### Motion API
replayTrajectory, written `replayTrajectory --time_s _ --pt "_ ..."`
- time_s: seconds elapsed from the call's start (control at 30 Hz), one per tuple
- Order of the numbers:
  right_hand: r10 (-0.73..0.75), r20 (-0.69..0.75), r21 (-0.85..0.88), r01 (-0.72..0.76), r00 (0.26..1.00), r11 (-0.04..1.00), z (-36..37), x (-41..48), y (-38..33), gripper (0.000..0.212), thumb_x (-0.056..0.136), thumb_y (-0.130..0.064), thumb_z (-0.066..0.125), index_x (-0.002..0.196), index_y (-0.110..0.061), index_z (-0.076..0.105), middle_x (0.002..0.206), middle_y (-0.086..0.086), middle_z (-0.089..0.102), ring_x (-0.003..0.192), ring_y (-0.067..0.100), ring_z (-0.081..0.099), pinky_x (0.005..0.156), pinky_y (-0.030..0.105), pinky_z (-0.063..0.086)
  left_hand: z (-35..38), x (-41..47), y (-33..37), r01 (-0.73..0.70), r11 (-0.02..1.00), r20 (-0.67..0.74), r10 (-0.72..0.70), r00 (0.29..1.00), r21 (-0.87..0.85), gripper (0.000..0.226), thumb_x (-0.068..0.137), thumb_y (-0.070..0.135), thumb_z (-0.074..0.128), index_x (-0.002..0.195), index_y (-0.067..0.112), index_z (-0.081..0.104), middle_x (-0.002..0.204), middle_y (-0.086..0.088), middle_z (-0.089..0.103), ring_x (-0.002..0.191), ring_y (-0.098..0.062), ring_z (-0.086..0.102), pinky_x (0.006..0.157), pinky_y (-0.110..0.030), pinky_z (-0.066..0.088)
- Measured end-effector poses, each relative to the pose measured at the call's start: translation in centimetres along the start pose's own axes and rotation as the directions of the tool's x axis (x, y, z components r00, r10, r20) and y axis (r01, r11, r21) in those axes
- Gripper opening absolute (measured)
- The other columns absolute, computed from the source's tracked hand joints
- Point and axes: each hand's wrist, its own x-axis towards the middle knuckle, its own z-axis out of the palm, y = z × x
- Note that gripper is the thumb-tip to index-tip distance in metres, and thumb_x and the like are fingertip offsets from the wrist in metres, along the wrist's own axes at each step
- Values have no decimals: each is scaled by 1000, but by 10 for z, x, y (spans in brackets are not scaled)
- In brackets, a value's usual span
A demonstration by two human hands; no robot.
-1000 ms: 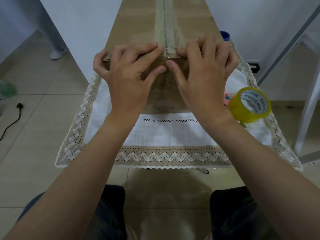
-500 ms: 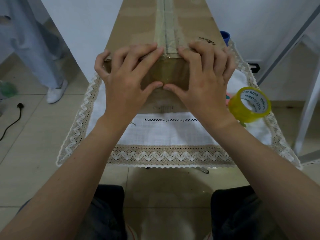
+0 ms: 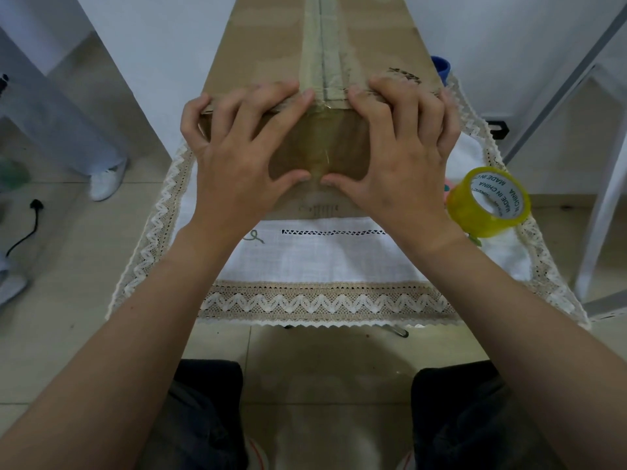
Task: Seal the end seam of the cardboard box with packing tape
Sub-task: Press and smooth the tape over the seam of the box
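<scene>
i see a white lace-edged tablecloth [image 3: 339,262], a black cable [image 3: 36,206] on the tile floor [image 3: 84,273], and someone's white shoe [image 3: 106,179] off left.

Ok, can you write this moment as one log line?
step: pressing tape onto box end | left hand: grips box edge, thumb on tape | right hand: same | tape roll: on cloth, right side
</scene>
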Motion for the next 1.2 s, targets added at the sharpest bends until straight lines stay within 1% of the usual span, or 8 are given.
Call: replayTrajectory --time_s 0.13,0.27,0.4,0.53,0.73,0.9,1.1,1.2 --pt "35 -62 60 -32 997 998 -2 3 -5 71 80 -75 67 129 -23 67 134 3 63 128 30 53 113 56 34 1 1 5 41 999 -39 -43 998 -34 68 90 73 62 144 32 61 144 10 61 129 -22 58 109 -63 34" --pt "118 -78 90 -111 990 990 -6 14 -12 50 94 -67 57 113 -22 70 121 2 66 116 32 58 99 50 38 5 8 16 158 975 -154 -181 971 -155 38 97 57 65 127 35 73 130 16 69 122 -17 60 108 -58 34" --pt "192 -61 76 -187 980 979 -6 22 -17 53 95 -71 51 105 -22 68 114 0 64 111 30 55 96 48 37 9 18 27 279 929 -222 -334 916 -243 22 98 51 66 106 36 79 114 20 74 112 -15 62 105 -50 33" --pt "211 -74 58 -207 975 977 -3 26 -17 58 92 -75 52 101 -20 68 113 2 64 110 31 57 95 48 37 12 21 30 302 924 -250 -358 900 -236 21 98 51 67 100 34 80 107 18 75 108 -15 63 104 -43 30" --pt "196 -94 63 -190 976 980 -3 26 -18 56 91 -73 55 99 -20 68 109 2 64 106 32 57 92 47 37 10 18 24 203 959 -257 -251 933 -197 17 101 44 67 107 34 80 113 19 75 106 -17 65 99 -53 37" --pt "216 -40 54 -214 976 975 -7 30 -19 58 87 -78 53 97 -22 67 109 0 62 108 30 55 92 48 37 6 16 14 144 968 -219 -189 957 -205 19 104 39 64 116 37 78 120 23 72 105 -14 61 96 -50 36" --pt "265 -12 57 -264 964 963 -10 39 -25 65 78 -87 53 93 -25 66 107 -2 61 111 28 54 93 46 36 2 17 12 164 954 -171 -210 963 -252 21 104 36 64 120 37 77 123 22 73 108 -11 59 97 -51 35" --pt "274 -7 41 -274 962 961 -8 41 -30 71 74 -91 52 94 -24 64 108 -1 61 112 29 54 93 46 37 -1 16 13 191 938 -145 -240 960 -288 23 104 27 62 119 35 77 123 22 73 109 -9 60 100 -50 32"
